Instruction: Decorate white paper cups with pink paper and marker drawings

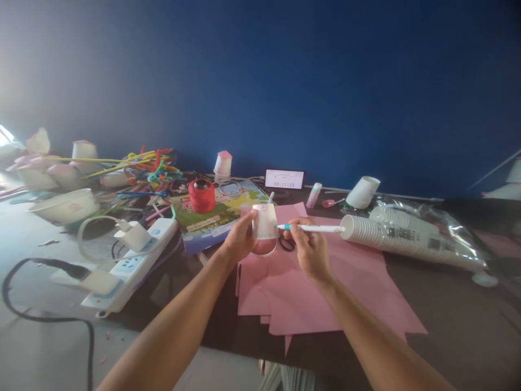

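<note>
A white paper cup [265, 221] with a pink rim is held in my left hand [243, 234], its fingers closed round the left side. My right hand [310, 247] grips a white marker [319, 228], whose teal tip end points left at the cup's side. Whether the tip touches the cup is too small to tell. Faint teal marks show low on the cup. Beneath both hands lie sheets of pink paper [325, 293], and the black handles of scissors [287, 243] show between the hands.
Left are a power strip [134, 266], a white bowl [65, 207], colourful pipe cleaners [157, 165] and red thread [202, 196] on a printed packet [211, 225]. Behind stand a timer screen [284, 179] and a glue stick [313, 195]. Bagged stacked cups [411, 239] lie right.
</note>
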Demonstrator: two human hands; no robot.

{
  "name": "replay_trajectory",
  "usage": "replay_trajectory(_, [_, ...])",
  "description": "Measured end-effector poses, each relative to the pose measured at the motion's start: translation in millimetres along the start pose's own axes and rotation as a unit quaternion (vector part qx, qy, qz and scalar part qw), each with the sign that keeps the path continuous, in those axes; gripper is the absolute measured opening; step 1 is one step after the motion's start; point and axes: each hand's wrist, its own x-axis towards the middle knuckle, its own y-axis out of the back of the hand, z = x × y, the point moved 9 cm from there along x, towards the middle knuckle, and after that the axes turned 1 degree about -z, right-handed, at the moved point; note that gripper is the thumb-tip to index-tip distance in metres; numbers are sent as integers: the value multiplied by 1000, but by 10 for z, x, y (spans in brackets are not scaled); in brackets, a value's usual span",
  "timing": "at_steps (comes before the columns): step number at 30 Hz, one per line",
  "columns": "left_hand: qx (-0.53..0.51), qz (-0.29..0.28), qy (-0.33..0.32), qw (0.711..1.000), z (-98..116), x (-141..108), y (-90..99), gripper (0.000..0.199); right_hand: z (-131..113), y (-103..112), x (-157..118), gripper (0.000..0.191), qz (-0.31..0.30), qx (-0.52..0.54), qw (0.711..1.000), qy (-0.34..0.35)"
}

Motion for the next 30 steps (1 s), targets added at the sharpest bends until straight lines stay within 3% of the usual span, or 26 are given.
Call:
replay_trajectory(10, [3,-4,12,1000,-10,-19,-33,24,50,-58,0,20,-33,50,998,-2])
replay_trajectory(19, [10,-18,7,1000,0,-20,-50,27,15,-19,8,20,-12,30,999,2])
replay_trajectory(30, [0,-7,-5,1000,21,-6,-24,22,98,-56,7,18,-34,70,997,-10])
